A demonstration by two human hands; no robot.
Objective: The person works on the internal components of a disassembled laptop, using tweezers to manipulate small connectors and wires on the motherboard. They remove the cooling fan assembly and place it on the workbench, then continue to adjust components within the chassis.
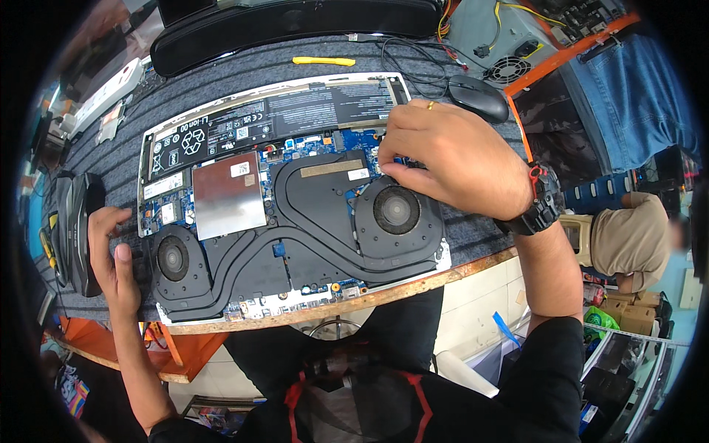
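Observation:
An opened laptop base [247, 275] lies on the bench with its inside facing up. It shows a long black battery [295, 118], a blue circuit board [347, 139], black heat pipes, a left fan [173, 258] and a right fan [395, 210]. My right hand [454, 155] reaches over the board's right end, above the right fan. Its fingertips are pinched together low at the board, and whatever is between them is hidden. Beside the laptop's left edge, my left hand [114, 255] holds nothing, its thumb and fingers apart.
A yellow pry tool [323, 61] lies behind the laptop, a black mouse [478, 99] behind its right corner. At left are a black pouch [77, 232] and a white power strip [107, 94]. A power supply [498, 44] stands back right. Another person [628, 232] sits at far right.

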